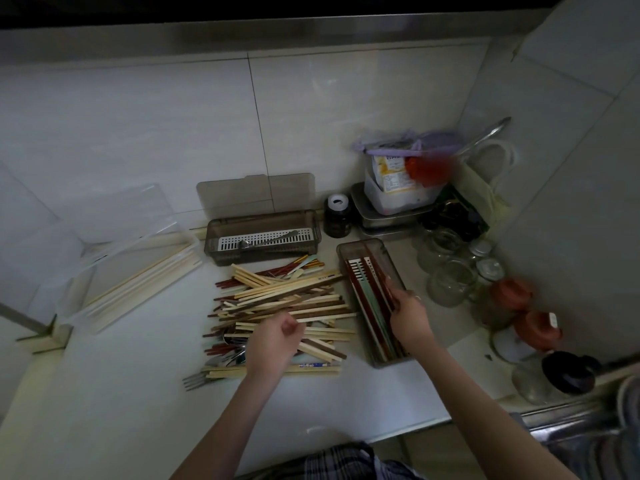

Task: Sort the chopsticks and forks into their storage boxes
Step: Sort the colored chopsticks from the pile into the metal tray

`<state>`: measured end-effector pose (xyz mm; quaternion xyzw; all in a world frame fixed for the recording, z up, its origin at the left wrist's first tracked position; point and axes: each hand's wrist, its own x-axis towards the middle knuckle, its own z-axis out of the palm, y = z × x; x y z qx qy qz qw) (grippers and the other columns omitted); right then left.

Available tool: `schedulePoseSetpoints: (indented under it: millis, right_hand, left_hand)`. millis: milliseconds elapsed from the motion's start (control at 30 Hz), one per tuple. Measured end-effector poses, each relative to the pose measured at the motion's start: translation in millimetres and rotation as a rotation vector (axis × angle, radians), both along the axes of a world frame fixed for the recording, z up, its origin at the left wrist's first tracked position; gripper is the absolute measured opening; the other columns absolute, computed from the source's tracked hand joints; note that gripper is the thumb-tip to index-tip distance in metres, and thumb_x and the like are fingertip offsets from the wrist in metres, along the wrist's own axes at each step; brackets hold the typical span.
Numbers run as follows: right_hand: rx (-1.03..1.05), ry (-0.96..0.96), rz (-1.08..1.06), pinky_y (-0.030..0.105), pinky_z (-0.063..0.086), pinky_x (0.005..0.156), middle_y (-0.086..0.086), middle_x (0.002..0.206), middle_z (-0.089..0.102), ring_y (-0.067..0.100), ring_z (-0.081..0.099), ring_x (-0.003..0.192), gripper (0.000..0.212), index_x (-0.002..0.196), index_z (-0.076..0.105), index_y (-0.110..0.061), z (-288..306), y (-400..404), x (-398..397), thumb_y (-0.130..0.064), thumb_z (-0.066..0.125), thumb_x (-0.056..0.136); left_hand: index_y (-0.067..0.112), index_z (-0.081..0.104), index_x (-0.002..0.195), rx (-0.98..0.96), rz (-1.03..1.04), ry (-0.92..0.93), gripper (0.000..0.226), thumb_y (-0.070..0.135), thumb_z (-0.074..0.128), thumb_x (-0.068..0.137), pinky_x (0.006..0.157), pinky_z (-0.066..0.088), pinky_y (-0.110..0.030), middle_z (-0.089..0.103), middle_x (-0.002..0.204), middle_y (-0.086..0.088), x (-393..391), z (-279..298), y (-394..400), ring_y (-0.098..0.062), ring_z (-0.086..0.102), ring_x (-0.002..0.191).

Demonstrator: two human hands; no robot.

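A loose pile of chopsticks (287, 299), pale wood, dark brown and red, covers the middle of the counter. A fork (197, 381) and other metal cutlery stick out at its lower left. My left hand (277, 336) hovers over the pile's near side with fingers curled, holding nothing that I can see. My right hand (408, 311) grips dark red chopsticks inside the smoky box (377, 303) at the right, which holds red and green sticks. A second smoky box (261, 237) behind the pile holds a spoon. A clear box (138, 271) at the left holds pale chopsticks.
Glass jars (450, 278), orange-lidded jars (535, 327) and a dark jar (568, 372) crowd the right side. A black bottle (336, 216), a metal tin and a plastic tub with packets stand at the back. A sink edge (581, 431) shows at the lower right.
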<state>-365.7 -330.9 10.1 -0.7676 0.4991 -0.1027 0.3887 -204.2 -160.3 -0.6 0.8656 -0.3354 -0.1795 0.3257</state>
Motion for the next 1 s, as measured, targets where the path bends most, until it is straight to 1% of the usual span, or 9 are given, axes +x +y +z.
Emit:
schedulePoseSetpoints:
  millis: [133, 333, 467, 533, 667, 733, 800, 900, 1000]
  right_hand:
    - [0.016, 0.166, 0.056, 0.036, 0.046, 0.097, 0.009, 0.135, 0.044, 0.022, 0.054, 0.109, 0.057, 0.145, 0.034, -0.031, -22.2, -0.5, -2.9, -0.002, 0.036, 0.095]
    - [-0.043, 0.348, 0.168, 0.039, 0.044, 0.101, 0.014, 0.133, 0.052, 0.031, 0.054, 0.117, 0.042, 0.14, 0.043, -0.026, -28.9, 6.6, 3.4, -0.016, 0.037, 0.099]
    - [-0.099, 0.485, 0.308, 0.043, 0.033, 0.11, 0.006, 0.156, 0.02, 0.029, 0.028, 0.139, 0.057, 0.15, 0.02, -0.024, -36.0, 11.0, 10.7, -0.013, 0.034, 0.096]
    - [-0.108, 0.445, 0.265, 0.044, 0.031, 0.112, 0.002, 0.158, 0.013, 0.028, 0.023, 0.141, 0.058, 0.15, 0.022, -0.021, -37.0, 14.6, 10.9, -0.01, 0.035, 0.094]
    - [-0.464, 0.19, 0.116, 0.045, 0.044, 0.098, 0.008, 0.13, 0.054, 0.03, 0.05, 0.118, 0.044, 0.128, 0.054, -0.017, -27.8, 27.6, 9.5, -0.004, 0.051, 0.086]
    - [-0.68, 0.065, 0.334, 0.039, 0.051, 0.078, 0.008, 0.102, 0.064, 0.029, 0.06, 0.093, 0.033, 0.102, 0.065, -0.013, -23.0, 38.8, 13.3, 0.002, 0.065, 0.072]
    - [-0.731, 0.009, 0.621, 0.031, 0.051, 0.063, 0.006, 0.085, 0.064, 0.025, 0.062, 0.078, 0.029, 0.087, 0.066, -0.011, -22.6, 52.8, 20.7, 0.006, 0.068, 0.064]
    - [-0.56, 0.153, 0.764, 0.036, 0.052, 0.081, 0.009, 0.108, 0.065, 0.027, 0.061, 0.1, 0.039, 0.116, 0.061, -0.015, -26.5, 71.4, 31.5, -0.001, 0.054, 0.08]
    - [-0.453, 0.387, 0.711, 0.038, 0.034, 0.106, 0.007, 0.145, 0.041, 0.026, 0.039, 0.132, 0.061, 0.145, 0.03, -0.018, -35.7, 72.9, 34.3, -0.005, 0.047, 0.089]
  left_hand:
    - [0.028, 0.071, 0.087, 0.106, -0.184, -0.162, 0.008, 0.03, 0.064, 0.083, 0.066, 0.047, -0.017, 0.07, 0.084, 0.013, 0.0, -16.0, 11.3, -0.001, 0.061, 0.075]
    - [0.028, 0.073, 0.09, 0.138, -0.276, -0.276, 0.015, 0.019, 0.065, 0.08, 0.086, 0.048, -0.033, 0.069, 0.093, 0.01, 2.2, -31.2, 16.1, -0.011, 0.057, 0.092]
    - [0.022, 0.062, 0.12, 0.149, -0.263, -0.258, 0.041, 0.008, 0.06, 0.082, 0.1, 0.041, -0.031, 0.06, 0.122, 0.004, 5.2, -38.9, 21.6, -0.016, 0.052, 0.114]
    - [0.02, 0.054, 0.13, 0.152, -0.272, -0.24, 0.049, 0.005, 0.056, 0.084, 0.106, 0.035, -0.029, 0.052, 0.135, 0.003, 6.6, -40.8, 24.1, -0.016, 0.048, 0.123]
    - [0.021, 0.052, 0.132, 0.146, -0.312, -0.226, 0.053, 0.001, 0.055, 0.083, 0.109, 0.033, -0.027, 0.042, 0.143, 0.003, 7.9, -45.2, 29.0, -0.017, 0.046, 0.125]
    - [0.02, 0.057, 0.126, 0.135, -0.303, -0.233, 0.05, -0.002, 0.056, 0.081, 0.106, 0.037, -0.031, 0.045, 0.14, 0.0, 9.3, -48.6, 29.5, -0.021, 0.05, 0.12]
    - [0.019, 0.061, 0.12, 0.136, -0.292, -0.251, 0.045, -0.002, 0.058, 0.08, 0.102, 0.041, -0.032, 0.047, 0.135, -0.001, 11.2, -49.2, 28.7, -0.021, 0.05, 0.117]
    - [0.018, 0.063, 0.115, 0.125, -0.282, -0.275, 0.038, 0.002, 0.06, 0.081, 0.097, 0.043, -0.032, 0.049, 0.126, 0.001, 14.8, -46.0, 27.5, -0.019, 0.051, 0.112]
    - [0.015, 0.066, 0.108, 0.123, -0.287, -0.263, 0.031, 0.001, 0.058, 0.081, 0.092, 0.045, -0.03, 0.05, 0.122, 0.0, 17.1, -43.5, 28.4, -0.019, 0.055, 0.105]
